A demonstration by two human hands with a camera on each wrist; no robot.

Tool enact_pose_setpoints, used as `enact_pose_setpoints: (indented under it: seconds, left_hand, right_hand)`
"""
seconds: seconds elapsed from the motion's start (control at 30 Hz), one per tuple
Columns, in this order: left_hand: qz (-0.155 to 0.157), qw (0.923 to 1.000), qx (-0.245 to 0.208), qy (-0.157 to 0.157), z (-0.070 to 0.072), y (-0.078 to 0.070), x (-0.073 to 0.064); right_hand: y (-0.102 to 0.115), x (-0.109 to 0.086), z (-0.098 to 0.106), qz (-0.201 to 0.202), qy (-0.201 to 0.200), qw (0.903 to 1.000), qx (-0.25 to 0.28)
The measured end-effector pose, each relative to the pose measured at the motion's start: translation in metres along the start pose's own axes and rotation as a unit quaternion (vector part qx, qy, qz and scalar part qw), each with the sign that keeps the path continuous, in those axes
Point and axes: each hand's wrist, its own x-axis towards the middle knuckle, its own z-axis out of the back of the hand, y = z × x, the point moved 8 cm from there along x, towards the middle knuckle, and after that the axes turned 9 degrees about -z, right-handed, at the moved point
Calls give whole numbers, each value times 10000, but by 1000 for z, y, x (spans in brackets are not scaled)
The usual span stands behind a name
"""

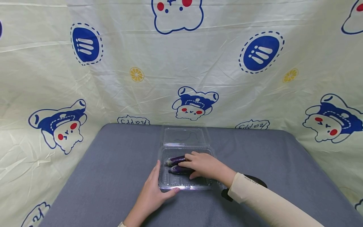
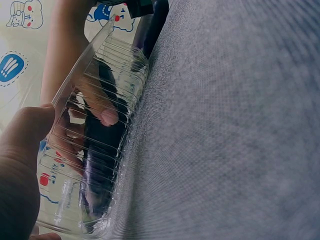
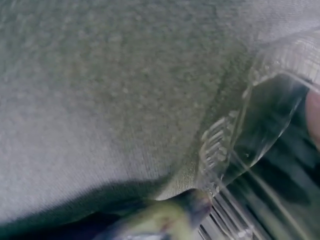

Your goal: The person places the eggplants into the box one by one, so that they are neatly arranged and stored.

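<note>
Two dark purple eggplants lie side by side in a clear plastic clamshell box (image 1: 185, 187). My right hand (image 1: 205, 165) reaches in from the right and grips the nearer eggplant (image 1: 177, 170), its thumb on the near side. The farther eggplant (image 1: 173, 161) is partly covered by the fingers. At the box's front left corner, my left hand (image 1: 151, 190) touches the box with fingers straight along the left side. Its thumb (image 2: 37, 120) rests at the front rim. Another eggplant (image 2: 150, 32) lies on the cloth outside the box, its stem end (image 3: 165, 220) near the wall.
The box's hinged lid (image 1: 184, 135) lies folded back toward the far edge. Grey cloth (image 1: 119, 157) covers the table. Behind it hangs a pale printed curtain (image 1: 158, 94). A dark device (image 1: 256, 180) shows behind the right sleeve.
</note>
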Motion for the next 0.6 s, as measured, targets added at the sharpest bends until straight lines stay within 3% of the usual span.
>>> enact_pose_setpoints:
  seconds: [0.33, 0.6]
  left_hand:
    - [120, 9999, -48, 69, -1, 0, 0]
    - [175, 9998, -107, 72, -1, 2, -1]
  right_hand:
    - [2, -1, -4, 4, 57, 9998, -169]
    - [0, -4, -3, -230, 469, 9986, -48]
